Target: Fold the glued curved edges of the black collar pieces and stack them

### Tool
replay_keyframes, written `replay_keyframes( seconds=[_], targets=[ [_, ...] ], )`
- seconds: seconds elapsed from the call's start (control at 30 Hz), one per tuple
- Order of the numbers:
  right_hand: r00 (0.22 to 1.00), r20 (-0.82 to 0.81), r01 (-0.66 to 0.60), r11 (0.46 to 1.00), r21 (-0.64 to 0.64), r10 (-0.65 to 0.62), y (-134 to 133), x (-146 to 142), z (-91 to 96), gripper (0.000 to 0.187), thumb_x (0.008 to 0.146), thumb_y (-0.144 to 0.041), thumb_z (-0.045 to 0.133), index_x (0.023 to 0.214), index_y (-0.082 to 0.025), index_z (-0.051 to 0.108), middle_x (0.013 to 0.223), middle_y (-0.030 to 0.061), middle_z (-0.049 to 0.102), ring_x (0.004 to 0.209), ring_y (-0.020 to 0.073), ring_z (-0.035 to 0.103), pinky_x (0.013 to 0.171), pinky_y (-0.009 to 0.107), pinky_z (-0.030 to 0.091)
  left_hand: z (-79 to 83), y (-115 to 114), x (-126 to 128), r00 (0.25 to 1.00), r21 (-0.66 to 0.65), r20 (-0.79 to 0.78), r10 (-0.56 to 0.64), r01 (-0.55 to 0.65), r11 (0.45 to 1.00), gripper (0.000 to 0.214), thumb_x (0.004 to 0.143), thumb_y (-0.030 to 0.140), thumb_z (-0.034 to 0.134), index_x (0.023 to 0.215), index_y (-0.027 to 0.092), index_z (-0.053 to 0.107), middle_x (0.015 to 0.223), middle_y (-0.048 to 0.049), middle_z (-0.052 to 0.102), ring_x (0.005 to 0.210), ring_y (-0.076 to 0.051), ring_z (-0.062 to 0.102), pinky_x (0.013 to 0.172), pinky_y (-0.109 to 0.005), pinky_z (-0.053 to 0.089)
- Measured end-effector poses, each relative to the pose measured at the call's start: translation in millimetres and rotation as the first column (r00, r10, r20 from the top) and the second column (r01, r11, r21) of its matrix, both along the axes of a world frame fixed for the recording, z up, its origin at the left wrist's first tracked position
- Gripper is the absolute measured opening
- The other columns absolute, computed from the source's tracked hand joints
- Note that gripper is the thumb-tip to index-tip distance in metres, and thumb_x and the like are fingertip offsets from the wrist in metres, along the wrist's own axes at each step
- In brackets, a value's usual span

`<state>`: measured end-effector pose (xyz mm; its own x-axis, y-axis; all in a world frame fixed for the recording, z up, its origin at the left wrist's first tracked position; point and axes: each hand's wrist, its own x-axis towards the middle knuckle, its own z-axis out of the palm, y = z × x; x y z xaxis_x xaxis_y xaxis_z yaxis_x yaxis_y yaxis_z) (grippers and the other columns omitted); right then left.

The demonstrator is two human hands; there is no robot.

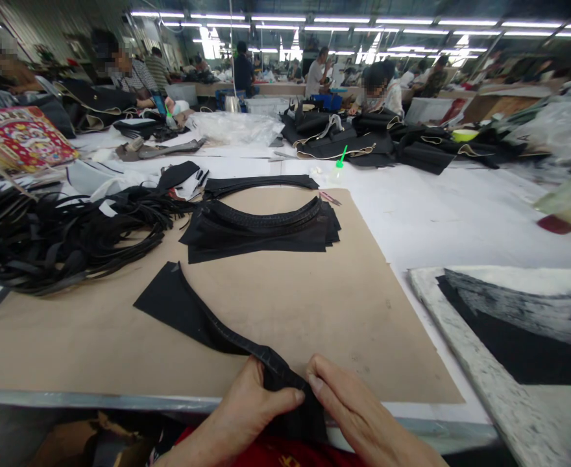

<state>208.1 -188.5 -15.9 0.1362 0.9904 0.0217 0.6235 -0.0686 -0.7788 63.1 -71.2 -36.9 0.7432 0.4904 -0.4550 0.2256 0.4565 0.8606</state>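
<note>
A curved black fabric piece point(188, 311) lies on the brown paper sheet point(290, 311), running from mid-table down to the near edge. My left hand point(251, 405) pinches its near end, thumb on top and fingers closed under the cloth. My right hand point(348, 405) presses on the same end from the right, its fingers together on the fabric. A stack of similar curved black pieces point(261, 227) sits farther back on the paper.
A tangle of black strips point(56, 240) fills the left. A marbled board with a black piece point(514, 324) lies at right. A small green-capped bottle point(338, 170) stands behind the stack. Other people work at tables beyond.
</note>
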Motion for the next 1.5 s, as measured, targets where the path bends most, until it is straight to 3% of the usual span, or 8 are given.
replay_keyframes(
  seconds=[0.1,0.23,0.33,0.5,0.9,1.2,1.5],
  targets=[
    [0.999,0.046,0.015,0.999,0.044,-0.017,1,-2,-4.1,0.02,0.099,-0.025,0.038,0.091,-0.027,0.056,0.073,-0.0015,0.064,0.063,0.014,0.059,0.058,0.022,0.048,3.0,-3,1,0.999,-0.047,0.008,0.034,-0.033,0.998,0.042,0.062,0.023,0.078,0.102,0.015,0.068,0.103,-0.0072,0.073,0.104,-0.028,0.063,0.091,-0.034,0.048],
    [0.996,-0.079,0.022,0.997,-0.067,-0.027,1,-1,-11.5,0.023,0.1,-0.031,0.034,0.085,-0.025,0.051,0.074,-0.002,0.061,0.064,0.0129,0.058,0.058,0.022,0.047,6.0,-7,-2,0.992,-0.101,-0.061,0.107,-0.113,0.988,0.041,0.058,0.028,0.083,0.095,0.015,0.069,0.093,-0.0055,0.073,0.097,-0.027,0.064,0.086,-0.034,0.049],
    [0.985,-0.17,0.012,0.987,-0.16,-0.039,0,2,-9.0,0.024,0.101,-0.035,0.034,0.084,-0.024,0.048,0.078,-0.002,0.059,0.071,0.0125,0.058,0.065,0.022,0.047,5.1,-10,-4,0.994,-0.162,-0.063,0.087,-0.096,0.982,0.041,0.057,0.033,0.084,0.09,0.015,0.069,0.089,-0.0046,0.072,0.095,-0.026,0.064,0.085,-0.033,0.049],
    [0.976,-0.214,0.006,0.979,-0.202,-0.05,-1,1,-3.7,0.028,0.102,-0.04,0.031,0.083,-0.024,0.046,0.079,-0.0019,0.056,0.073,0.0129,0.056,0.067,0.023,0.045,4.2,-16,-5,0.986,-0.258,-0.043,0.159,-0.165,0.952,0.045,0.057,0.033,0.086,0.093,0.017,0.066,0.09,-0.0022,0.07,0.091,-0.023,0.064,0.083,-0.032,0.049],
    [0.985,-0.161,0.041,0.988,-0.148,-0.065,-6,-5,-1.9,0.021,0.099,-0.031,0.036,0.083,-0.024,0.048,0.077,-0.0014,0.058,0.07,0.0136,0.055,0.066,0.025,0.044,4.0,-25,-2,0.957,-0.2,-0.069,0.283,-0.291,0.935,0.036,0.059,0.032,0.083,0.085,0.016,0.064,0.08,-0.0001,0.065,0.082,-0.019,0.06,0.078,-0.03,0.047],
    [0.981,-0.18,0.031,0.968,-0.251,-0.078,0,-4,0.3,0.025,0.098,-0.037,0.038,0.082,-0.021,0.049,0.08,0.0006,0.057,0.075,0.0147,0.053,0.07,0.027,0.039,6.2,-20,-2,0.978,-0.172,-0.056,0.202,-0.209,0.963,0.033,0.059,0.031,0.083,0.08,0.015,0.064,0.076,-0.0007,0.064,0.078,-0.019,0.06,0.075,-0.028,0.046],
    [0.867,-0.483,-0.025,0.957,-0.289,-0.123,-2,2,-10.5,0.041,0.095,-0.057,0.039,0.078,-0.02,0.046,0.073,-0.0022,0.047,0.069,0.0134,0.046,0.062,0.025,0.038,6.6,-17,-5,0.983,-0.283,-0.024,0.181,-0.18,0.942,0.032,0.062,0.029,0.081,0.088,0.015,0.067,0.086,-0.0036,0.069,0.09,-0.024,0.063,0.084,-0.034,0.047]
  ],
)
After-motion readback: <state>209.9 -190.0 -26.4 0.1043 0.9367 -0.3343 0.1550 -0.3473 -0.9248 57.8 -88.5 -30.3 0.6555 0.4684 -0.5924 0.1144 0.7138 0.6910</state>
